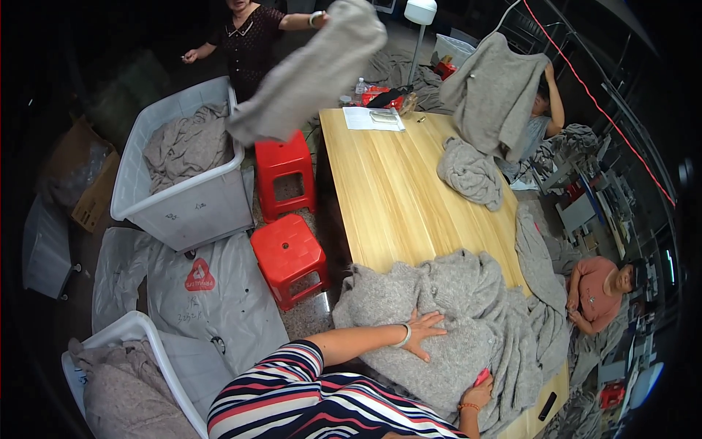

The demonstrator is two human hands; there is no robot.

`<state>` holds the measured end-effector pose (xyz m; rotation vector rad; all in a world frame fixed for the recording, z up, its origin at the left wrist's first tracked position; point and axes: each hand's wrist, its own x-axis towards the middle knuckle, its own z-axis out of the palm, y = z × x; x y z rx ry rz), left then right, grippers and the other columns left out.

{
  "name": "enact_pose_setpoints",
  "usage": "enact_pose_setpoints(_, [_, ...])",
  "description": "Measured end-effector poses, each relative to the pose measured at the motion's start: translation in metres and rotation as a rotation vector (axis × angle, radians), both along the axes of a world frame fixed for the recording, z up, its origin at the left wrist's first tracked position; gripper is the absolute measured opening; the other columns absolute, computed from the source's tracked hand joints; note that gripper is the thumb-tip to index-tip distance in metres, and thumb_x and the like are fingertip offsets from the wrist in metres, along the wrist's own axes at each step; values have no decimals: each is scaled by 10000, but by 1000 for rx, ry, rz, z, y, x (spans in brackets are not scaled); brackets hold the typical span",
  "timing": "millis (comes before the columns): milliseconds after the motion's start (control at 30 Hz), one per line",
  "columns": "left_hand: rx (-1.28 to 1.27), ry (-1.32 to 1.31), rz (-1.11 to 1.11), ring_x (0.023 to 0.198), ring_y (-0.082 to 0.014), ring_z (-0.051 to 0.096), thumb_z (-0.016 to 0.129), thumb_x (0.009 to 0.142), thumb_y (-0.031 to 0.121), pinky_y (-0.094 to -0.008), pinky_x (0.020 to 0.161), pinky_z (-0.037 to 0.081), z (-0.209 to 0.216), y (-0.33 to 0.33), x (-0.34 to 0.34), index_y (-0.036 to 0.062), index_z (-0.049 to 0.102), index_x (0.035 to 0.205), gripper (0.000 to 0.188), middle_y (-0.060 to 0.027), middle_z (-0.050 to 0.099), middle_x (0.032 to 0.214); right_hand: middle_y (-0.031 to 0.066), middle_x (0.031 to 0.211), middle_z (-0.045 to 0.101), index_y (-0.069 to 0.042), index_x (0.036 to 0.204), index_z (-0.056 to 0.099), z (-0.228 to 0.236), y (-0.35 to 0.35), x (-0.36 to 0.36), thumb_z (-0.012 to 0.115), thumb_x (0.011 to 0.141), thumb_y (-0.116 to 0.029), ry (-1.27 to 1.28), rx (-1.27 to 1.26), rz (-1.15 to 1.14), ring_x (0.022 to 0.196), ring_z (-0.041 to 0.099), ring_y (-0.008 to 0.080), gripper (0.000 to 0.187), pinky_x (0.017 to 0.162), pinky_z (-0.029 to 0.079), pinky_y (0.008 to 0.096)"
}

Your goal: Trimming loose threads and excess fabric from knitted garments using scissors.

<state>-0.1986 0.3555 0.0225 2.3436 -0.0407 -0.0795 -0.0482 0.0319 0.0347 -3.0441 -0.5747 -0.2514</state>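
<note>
A grey knit garment (pixel 450 358) lies spread over the near end of the wooden table, bunched into folds along its far side. My left hand (pixel 424 335) rests flat on it with the fingers spread. Lower down, near the table's front edge, my right hand (pixel 477 395) is closed around a small pink object (pixel 482 377), whose kind is mostly hidden by the fingers. That hand also touches the knit fabric. More grey knitwear (pixel 537 322) hangs in folds at the table's right side.
Two red stools (pixel 289 252) and white bins (pixel 197 208) of knitwear stand left. Across the wooden table (pixel 395 190), one person swings a garment (pixel 314 73); another holds up a sweater (pixel 493 95). A third person (pixel 598 293) sits right. A black object (pixel 547 406) lies near me.
</note>
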Motion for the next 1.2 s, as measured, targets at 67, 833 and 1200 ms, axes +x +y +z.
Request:
enact_pose_setpoints(67, [7,1,1,1521,-356,-47,769,676,639,-746,1088,4,-1,-2,0,223,314,1547,1067,-169,33,1649,233,1076,614,-100,1314,446,2,-1,-1,495,862,-36,9,2,-6,903,644,450,459,790,506,524])
enact_pose_setpoints(833, [-2026,-1044,508,1421,-435,309,604,830,696,-686,1136,214,159,230,-68,139,45,1550,1068,-292,327,1503,234,1161,610,-110,1362,475,9,6,-6,462,867,-27,20,95,18,1009,600,444,501,831,476,525])
enact_pose_setpoints(1200, [-1154,-32,947,1465,-375,237,653,858,610,-626,1111,261,72,225,41,129,132,1573,1007,-261,294,1549,190,1190,593,-83,1371,466,17,8,-2,619,816,-59,104,59,-42,1058,591,395,576,863,466,487])
